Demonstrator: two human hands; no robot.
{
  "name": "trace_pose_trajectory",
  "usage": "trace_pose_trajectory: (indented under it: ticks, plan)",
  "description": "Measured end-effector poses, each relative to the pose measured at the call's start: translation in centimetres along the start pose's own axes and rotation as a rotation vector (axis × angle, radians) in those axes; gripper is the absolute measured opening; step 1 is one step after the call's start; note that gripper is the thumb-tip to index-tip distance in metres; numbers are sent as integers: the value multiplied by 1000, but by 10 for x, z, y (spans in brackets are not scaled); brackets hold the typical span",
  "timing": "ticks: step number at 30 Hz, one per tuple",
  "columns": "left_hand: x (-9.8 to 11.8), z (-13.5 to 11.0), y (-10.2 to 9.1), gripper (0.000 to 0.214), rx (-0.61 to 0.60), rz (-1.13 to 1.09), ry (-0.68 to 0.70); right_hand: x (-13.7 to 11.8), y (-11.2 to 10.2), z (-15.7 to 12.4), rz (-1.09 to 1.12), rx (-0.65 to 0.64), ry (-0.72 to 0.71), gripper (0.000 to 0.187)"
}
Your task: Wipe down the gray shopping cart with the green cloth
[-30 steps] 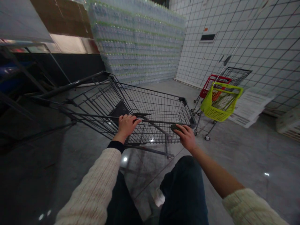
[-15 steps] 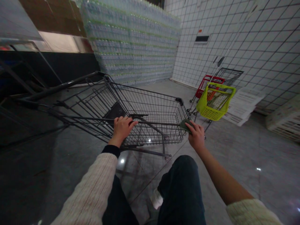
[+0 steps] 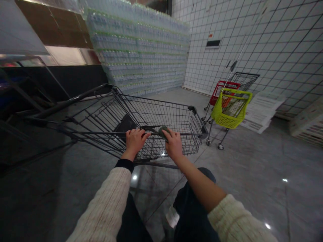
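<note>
A dark wire shopping cart (image 3: 164, 114) stands right in front of me, its handle bar (image 3: 101, 133) crossing the view. My left hand (image 3: 135, 143) grips the bar, fingers curled over it. My right hand (image 3: 173, 143) is close to the left, pressing a small dark green pad (image 3: 163, 132), perhaps a sponge or cloth, onto the bar. A black flap (image 3: 125, 123) lies inside the cart's near left corner. My cream knitted sleeves and dark trousers fill the bottom of the view.
A wall of shrink-wrapped water bottles (image 3: 138, 50) rises behind the cart. Right of it, a lime-green basket cart (image 3: 229, 111) stands before a red cart (image 3: 218, 92) and white tiled wall (image 3: 277, 43). Loose papers (image 3: 262, 111) and a white crate (image 3: 308, 124) sit on the grey floor.
My right hand has slid left along the handle bar with the green pad, from the bar's right end to near my left hand. My left hand stays in place.
</note>
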State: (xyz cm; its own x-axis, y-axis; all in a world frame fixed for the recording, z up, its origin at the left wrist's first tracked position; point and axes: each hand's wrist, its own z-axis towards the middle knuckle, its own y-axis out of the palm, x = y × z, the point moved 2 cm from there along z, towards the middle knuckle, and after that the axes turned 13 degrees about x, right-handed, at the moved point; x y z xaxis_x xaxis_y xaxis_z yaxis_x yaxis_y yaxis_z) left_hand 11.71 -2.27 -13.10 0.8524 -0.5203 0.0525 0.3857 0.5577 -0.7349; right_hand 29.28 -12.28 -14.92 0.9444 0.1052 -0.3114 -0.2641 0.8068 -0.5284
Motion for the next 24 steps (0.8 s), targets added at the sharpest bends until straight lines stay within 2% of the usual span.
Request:
trace_pose_trajectory:
  ticks: [2, 4, 8, 10, 12, 15, 18, 20, 22, 24]
  plan:
    - [-1, -1, -3, 35, -8, 6, 13, -18, 11, 2, 36, -47, -122, 55]
    - [-4, -2, -5, 34, -12, 6, 31, -12, 16, -2, 37, -86, -278, 51]
    - [-12, -3, -4, 39, -13, -11, 20, 50, 13, -33, -28, -195, -579, 37]
    - [-14, -3, -3, 40, -18, -20, 3, 82, 11, -54, -75, -293, -663, 32]
    - [-15, -2, -2, 39, -25, -29, -10, 96, 12, -72, -99, -386, -709, 28]
    - [-13, -2, -2, 40, -40, -42, -17, 77, 21, -75, -58, -404, -740, 27]
    - [-11, -3, -3, 40, -40, -52, -17, 37, 38, -50, 6, -273, -768, 34]
    - [-10, -3, -3, 40, -35, -64, -17, 21, 51, -34, 12, -196, -765, 35]
    - [-10, -3, -3, 40, -30, -77, -18, 20, 63, -31, 10, -183, -784, 34]
    - [-11, -3, -3, 41, -24, -78, -14, 33, 71, -45, 5, -234, -822, 32]
